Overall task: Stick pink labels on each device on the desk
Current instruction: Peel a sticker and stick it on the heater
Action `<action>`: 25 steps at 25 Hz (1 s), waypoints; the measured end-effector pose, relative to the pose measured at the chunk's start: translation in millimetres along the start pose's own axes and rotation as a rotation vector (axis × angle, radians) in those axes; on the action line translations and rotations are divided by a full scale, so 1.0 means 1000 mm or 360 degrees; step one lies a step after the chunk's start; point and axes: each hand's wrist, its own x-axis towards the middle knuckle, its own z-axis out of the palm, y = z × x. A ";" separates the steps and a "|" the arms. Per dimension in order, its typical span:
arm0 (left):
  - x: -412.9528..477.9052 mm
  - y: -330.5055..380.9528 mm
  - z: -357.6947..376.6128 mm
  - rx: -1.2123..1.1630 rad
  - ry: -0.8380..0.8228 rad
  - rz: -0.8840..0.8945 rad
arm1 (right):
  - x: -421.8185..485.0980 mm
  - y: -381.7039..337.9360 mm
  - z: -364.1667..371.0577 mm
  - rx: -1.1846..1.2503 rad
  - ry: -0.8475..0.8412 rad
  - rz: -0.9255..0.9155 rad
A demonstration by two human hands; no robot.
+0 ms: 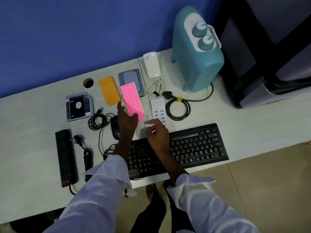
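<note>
Now, left hand [127, 119] lies flat on the pink label sheet [132, 98], grip spread; right hand [157, 132] curls beside it, grip unclear. Sheet looks flimsy, light: lift a corner.

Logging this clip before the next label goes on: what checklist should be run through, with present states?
1. Sheet of pink rectangular labels steadied: ok, left hand rests on its near end.
2. Label held in right hand: cannot tell, curled fingertips are blurred.
3. White multi-port charging block reachable, next to right hand: ok.
4. Sheet clear of devices: not ok, far end overlaps grey flat drive.
5. Black keyboard labelled: not ok, no pink on its visible part.
</note>
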 end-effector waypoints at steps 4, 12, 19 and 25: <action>0.015 -0.004 0.007 -0.0285 0.0096 -0.0129 | 0.025 0.003 0.006 -0.0177 -0.0104 0.0038; 0.000 0.001 -0.015 -0.0439 -0.0069 -0.0069 | 0.040 -0.013 -0.001 -0.0224 -0.0173 0.0260; -0.007 0.019 -0.034 -0.0562 -0.0063 0.0028 | 0.043 -0.032 -0.001 0.0467 -0.0308 0.0649; -0.024 0.009 -0.049 -0.0073 -0.0456 0.0493 | 0.043 -0.036 0.007 0.0591 -0.0269 0.0744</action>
